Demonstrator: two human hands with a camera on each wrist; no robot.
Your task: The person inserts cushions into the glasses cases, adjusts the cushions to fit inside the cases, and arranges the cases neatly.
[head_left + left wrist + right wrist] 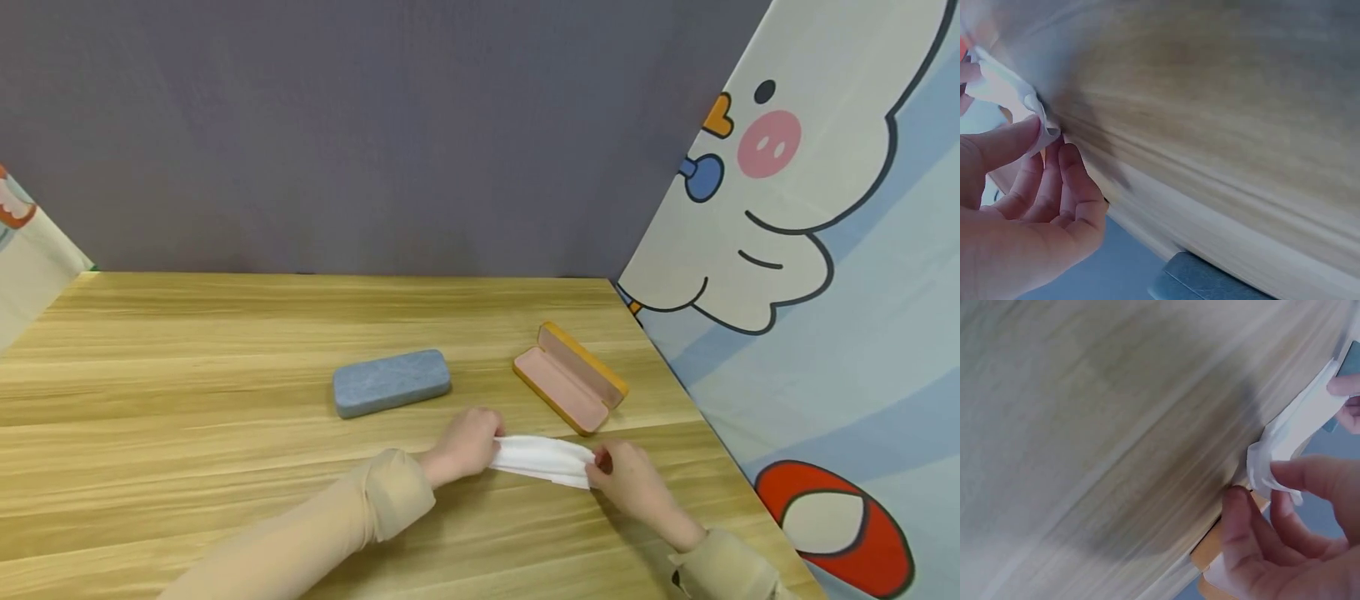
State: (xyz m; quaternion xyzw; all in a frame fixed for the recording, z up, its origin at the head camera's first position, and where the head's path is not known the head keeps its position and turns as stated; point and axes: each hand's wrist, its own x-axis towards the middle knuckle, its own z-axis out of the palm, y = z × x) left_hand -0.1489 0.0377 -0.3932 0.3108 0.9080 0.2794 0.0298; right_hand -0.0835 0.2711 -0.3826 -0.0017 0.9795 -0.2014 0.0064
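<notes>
A soft, folded white strip (pixel 542 459), tissue or cloth by its look, stretches between both hands just over the wooden table. My left hand (pixel 468 442) pinches its left end; in the left wrist view the thumb (pixel 1013 142) presses the material against the fingers. At the right end, my right hand (pixel 632 482) holds the strip between thumb and fingers, the folded layers (pixel 1263 464) showing in the right wrist view. Beyond the strip lies an open glasses case (pixel 561 385), orange outside with pink lining. A closed blue-grey glasses case (pixel 392 382) lies beyond the left hand.
The wood-grain table (pixel 187 400) reaches back to a dark grey panel (pixel 360 142). Along the right side hangs a printed cartoon cloth (pixel 847 333). Another piece of printed cloth (pixel 33 275) shows at the left edge.
</notes>
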